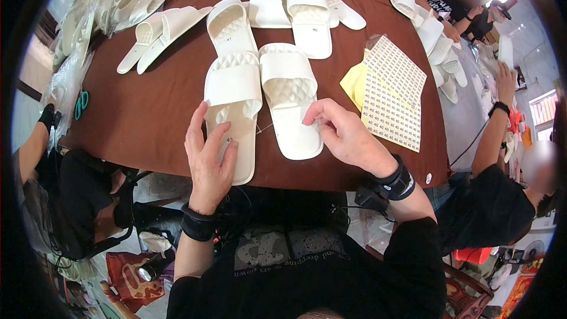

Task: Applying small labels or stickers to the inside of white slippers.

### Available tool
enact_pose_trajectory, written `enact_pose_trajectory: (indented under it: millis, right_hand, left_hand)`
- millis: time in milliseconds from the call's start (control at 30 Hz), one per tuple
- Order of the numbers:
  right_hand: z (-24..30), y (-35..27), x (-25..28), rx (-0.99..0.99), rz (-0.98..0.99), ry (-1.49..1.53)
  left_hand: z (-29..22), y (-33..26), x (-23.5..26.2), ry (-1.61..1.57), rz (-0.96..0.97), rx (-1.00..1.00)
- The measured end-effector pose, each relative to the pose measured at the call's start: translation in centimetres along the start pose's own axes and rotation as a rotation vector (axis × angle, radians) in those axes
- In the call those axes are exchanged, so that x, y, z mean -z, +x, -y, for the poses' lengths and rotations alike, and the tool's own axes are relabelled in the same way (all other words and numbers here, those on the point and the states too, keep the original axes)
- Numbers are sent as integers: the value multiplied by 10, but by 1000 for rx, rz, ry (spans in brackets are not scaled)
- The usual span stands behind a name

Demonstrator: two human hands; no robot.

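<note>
Our left hand (208, 159) lies flat, fingers spread, on the near white slipper's (231, 112) heel. Our right hand (344, 136), fingertips pinched, touches its twin slipper (290, 97). At three o'clock lie sticker sheets (393, 91); at twelve, more slippers (307, 15).

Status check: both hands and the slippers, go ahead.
Left hand flat on left white slipper. Right hand pinched at right slipper heel edge. Sticker sheet beside right hand, not obstructing.
</note>
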State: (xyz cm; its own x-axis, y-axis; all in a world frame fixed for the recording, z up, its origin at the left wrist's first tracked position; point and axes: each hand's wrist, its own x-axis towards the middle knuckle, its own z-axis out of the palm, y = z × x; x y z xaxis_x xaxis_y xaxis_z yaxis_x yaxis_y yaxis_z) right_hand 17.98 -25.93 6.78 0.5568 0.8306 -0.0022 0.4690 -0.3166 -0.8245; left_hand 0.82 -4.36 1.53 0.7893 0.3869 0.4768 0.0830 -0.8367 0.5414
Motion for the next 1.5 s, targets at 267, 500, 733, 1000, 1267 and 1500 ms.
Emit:
enact_pose_trajectory:
  millis: [267,500,733,1000,1267,1500]
  right_hand:
    - [-7,-4,7,50,-52,-39]
    - [0,-2,3,62,-3,-18]
    - [-4,4,6,82,-42,9]
    - [-8,10,7,91,-63,-46]
    - [-18,11,6,197,-132,-176]
    - [5,29,19,251,-211,-256]
  left_hand:
    - [-2,1,-1,5,-7,-8]
    - [-1,1,-1,1,-7,-12]
    - [-2,0,-1,-4,1,11]
    - [0,0,-1,-4,-4,-7]
    - [0,2,0,13,6,-3]
    - [5,1,2,-76,-13,1]
